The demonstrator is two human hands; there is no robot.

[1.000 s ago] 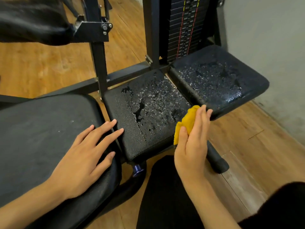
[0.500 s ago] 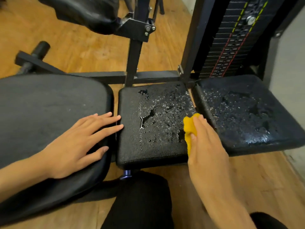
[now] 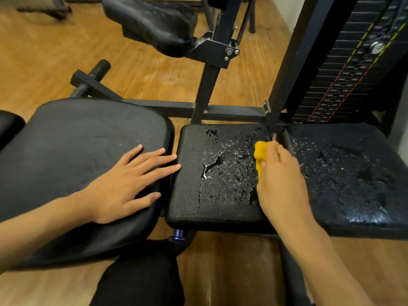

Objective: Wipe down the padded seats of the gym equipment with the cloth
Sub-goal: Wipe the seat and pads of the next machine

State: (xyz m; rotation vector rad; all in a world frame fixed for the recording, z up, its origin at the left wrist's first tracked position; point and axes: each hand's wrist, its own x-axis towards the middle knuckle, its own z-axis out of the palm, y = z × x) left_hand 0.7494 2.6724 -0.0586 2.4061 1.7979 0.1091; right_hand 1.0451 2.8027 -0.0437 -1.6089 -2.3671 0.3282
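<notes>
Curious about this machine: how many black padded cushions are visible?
4: large pad under the left hand, wet middle pad, wet right pad, raised pad at top. A dark sliver far left may be a fifth.

Cloth [image 3: 258, 153] on the middle pad [image 3: 220, 184]; large pad [image 3: 77, 151] to its left, third pad [image 3: 344, 173] right, weight stack [image 3: 353, 69] behind-right.

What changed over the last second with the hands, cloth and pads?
The right hand, gripping the yellow cloth, slid away from the person along the right side of the middle pad, from its near edge toward its far corner. The left hand stays flat on the left pad; droplets remain on the middle pad and the right pad.
</notes>
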